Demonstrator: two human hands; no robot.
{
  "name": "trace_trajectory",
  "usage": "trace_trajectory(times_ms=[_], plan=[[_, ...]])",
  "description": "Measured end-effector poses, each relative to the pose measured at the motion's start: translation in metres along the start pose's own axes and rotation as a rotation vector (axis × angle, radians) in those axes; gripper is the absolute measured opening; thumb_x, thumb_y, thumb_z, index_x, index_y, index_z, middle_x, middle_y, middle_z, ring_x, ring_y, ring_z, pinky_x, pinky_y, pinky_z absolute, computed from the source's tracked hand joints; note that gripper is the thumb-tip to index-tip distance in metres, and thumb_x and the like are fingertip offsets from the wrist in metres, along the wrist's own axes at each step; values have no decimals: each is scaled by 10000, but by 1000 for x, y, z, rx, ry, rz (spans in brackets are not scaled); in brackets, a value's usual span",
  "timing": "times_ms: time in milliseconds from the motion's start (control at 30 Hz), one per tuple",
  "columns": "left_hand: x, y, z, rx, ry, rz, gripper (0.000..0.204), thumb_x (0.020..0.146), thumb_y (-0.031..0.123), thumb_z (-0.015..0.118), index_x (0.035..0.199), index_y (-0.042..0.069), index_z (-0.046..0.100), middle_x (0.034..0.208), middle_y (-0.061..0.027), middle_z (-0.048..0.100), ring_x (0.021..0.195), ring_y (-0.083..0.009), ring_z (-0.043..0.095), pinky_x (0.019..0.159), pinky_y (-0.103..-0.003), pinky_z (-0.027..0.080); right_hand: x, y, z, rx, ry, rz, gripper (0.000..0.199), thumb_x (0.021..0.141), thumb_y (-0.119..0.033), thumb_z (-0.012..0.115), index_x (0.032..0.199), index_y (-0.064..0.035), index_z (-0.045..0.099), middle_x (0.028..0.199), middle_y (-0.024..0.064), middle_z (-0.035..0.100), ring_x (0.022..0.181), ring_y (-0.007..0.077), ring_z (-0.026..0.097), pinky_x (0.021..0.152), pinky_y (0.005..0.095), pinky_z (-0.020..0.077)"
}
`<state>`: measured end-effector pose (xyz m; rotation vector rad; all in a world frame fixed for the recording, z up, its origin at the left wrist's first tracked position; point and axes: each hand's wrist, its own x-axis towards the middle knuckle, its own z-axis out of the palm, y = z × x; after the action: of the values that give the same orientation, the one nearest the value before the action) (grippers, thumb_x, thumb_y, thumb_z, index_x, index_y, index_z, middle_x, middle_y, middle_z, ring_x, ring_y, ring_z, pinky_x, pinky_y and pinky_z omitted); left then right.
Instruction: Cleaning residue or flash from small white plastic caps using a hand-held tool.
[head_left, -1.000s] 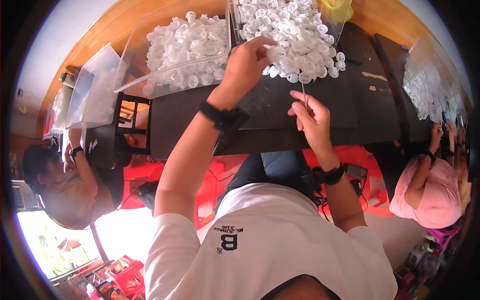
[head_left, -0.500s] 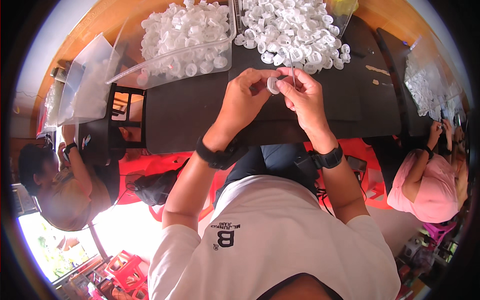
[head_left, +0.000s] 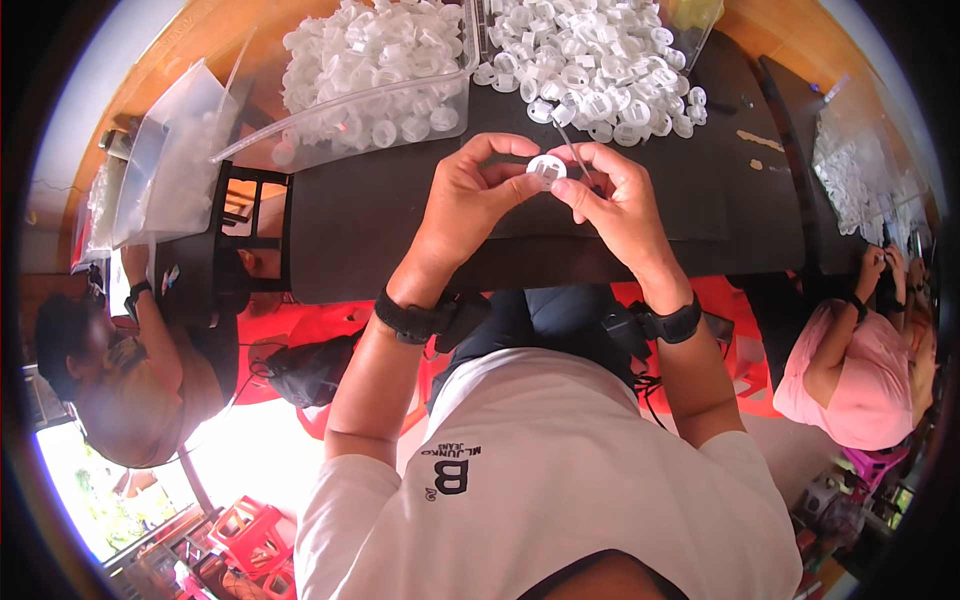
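Note:
Between my two hands, over the dark table (head_left: 380, 220), is a small round white plastic piece (head_left: 546, 168) with cut-outs in its face. My left hand (head_left: 468, 200) pinches its left edge between thumb and fingers. My right hand (head_left: 618, 195) is closed around a thin, rod-like tool (head_left: 575, 150), which sticks out past the fingers toward the pile, and its thumb touches the piece's right edge. The tool's exact kind cannot be made out. Just beyond my hands lies a heap of similar white pieces (head_left: 610, 90).
A clear plastic bin (head_left: 350, 140) full of white pieces stands at the far left; another clear bin (head_left: 700, 40) lies behind the heap. Tan scraps (head_left: 758, 138) are on the table's right. One person (head_left: 130, 390) works at left, another (head_left: 850, 370) at right.
The white piece has been turned so its face with cut-outs shows. My left hand has shifted slightly left, and the tool now points more up and to the left.

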<state>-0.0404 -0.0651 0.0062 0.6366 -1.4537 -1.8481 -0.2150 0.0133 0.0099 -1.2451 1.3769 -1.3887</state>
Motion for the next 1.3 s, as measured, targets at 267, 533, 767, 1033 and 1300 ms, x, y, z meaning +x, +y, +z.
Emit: trace_trajectory(times_ms=[267,533,767,1033,1300], plan=[[-2,0,1,8,-14,26,178,896,-12,671,1069,-9,631,993,-64,691,931,-118,659,841,-255,532,-3,-5,0,-146,-22,-162,237,810,-22,737,1028,0,649,1011,40,704,588,39,538,512,209,446],[-5,11,12,347,74,39,150,877,-13,674,1025,4,653,944,-45,704,877,-89,665,789,-237,546,-6,-4,9,-275,88,-243,270,760,-3,784,994,-11,650,985,28,709,571,43,515,500,220,429],[-2,14,22,444,142,83,123,861,-36,627,979,-14,654,932,-48,716,865,-87,669,809,-242,552,-5,-4,13,-433,169,-330,307,707,15,799,976,-23,655,928,44,700,591,111,564,523,247,452],[4,12,12,477,78,58,92,825,-39,627,911,-27,660,908,-82,724,884,-121,688,781,-263,559,-5,2,17,-515,196,-412,285,695,39,786,935,-30,649,908,59,688,634,178,623,527,276,480],[7,18,15,619,93,57,50,799,-32,640,846,-27,657,850,-78,722,839,-110,685,752,-249,549,-5,1,16,-568,181,-417,277,693,41,781,926,-36,652,911,56,692,662,191,644,529,281,482]])
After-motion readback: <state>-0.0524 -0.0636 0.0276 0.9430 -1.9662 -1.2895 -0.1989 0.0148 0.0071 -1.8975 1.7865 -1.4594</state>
